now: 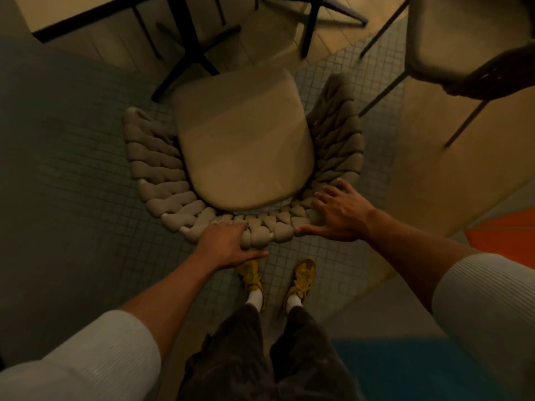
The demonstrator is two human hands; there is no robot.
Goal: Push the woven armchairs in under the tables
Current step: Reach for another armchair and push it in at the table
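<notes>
A woven armchair [162, 169] with a thick grey braided back and a beige seat cushion [243, 146] stands right in front of me, seen from above. My left hand [225, 244] grips the top rim of the backrest, fingers curled over it and thumb underneath. My right hand [335, 211] rests on the rim further right, fingers spread flat over the braid. The table [72, 15] lies ahead at the top left, its dark legs [188, 62] just past the front of the seat. The seat front is near the table legs.
A second chair [451, 39] with thin dark legs stands at the upper right. Another dark chair frame [309, 24] is at the top centre. My feet in yellow shoes [275, 279] stand on small grey floor tiles behind the armchair. An orange floor patch [509, 230] lies at right.
</notes>
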